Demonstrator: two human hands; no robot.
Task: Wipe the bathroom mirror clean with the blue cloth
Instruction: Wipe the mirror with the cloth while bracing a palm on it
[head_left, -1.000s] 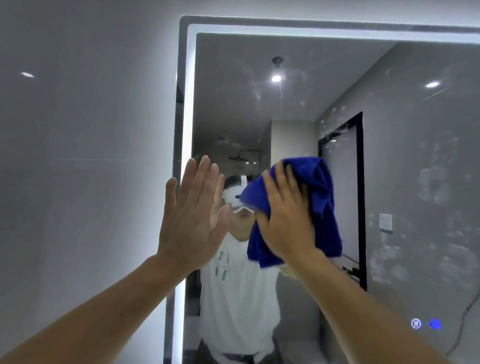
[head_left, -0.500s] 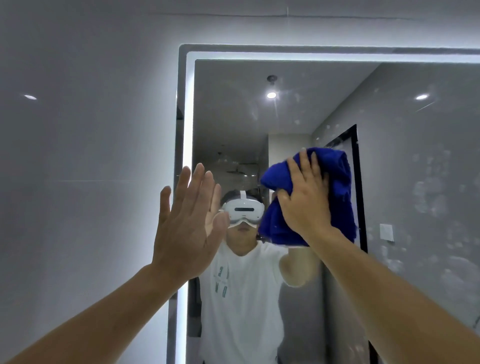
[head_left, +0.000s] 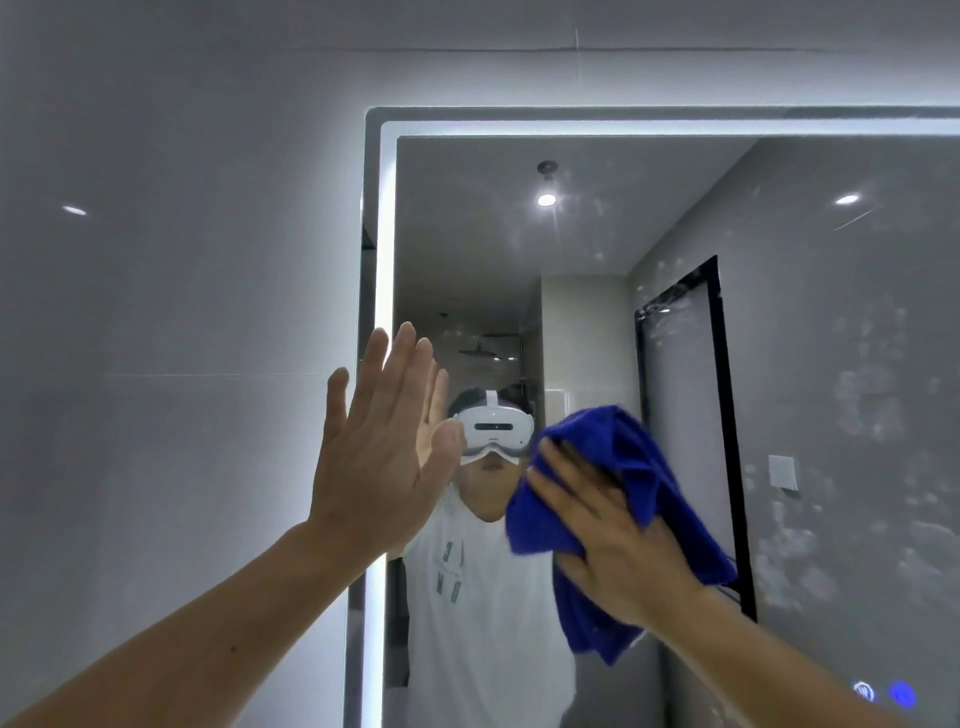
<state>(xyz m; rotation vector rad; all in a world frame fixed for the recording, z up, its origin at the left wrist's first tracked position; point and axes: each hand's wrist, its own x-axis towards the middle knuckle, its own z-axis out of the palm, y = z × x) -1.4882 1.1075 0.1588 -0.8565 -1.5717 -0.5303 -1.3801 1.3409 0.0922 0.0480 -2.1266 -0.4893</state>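
The right hand (head_left: 618, 540) lay flat with fingers spread over the blue cloth (head_left: 639, 499), pressing it against the mirror (head_left: 857, 322); its grip was a flat palm press rather than a fist. The cloth was bunched, one corner hanging below the wrist. It sat in the mirror's lower middle, well apart from the lit left edge strip (head_left: 385, 249) and from the lit top edge. The left hand (head_left: 384, 457) was open and held nothing, fingers straight up, over that left edge strip where mirror met the grey wall (head_left: 182, 286). Cloudy smears (head_left: 862, 400) covered the glass to the right of the cloth, a wide open stretch. Two small blue glowing buttons (head_left: 883, 692) showed at the lower right.
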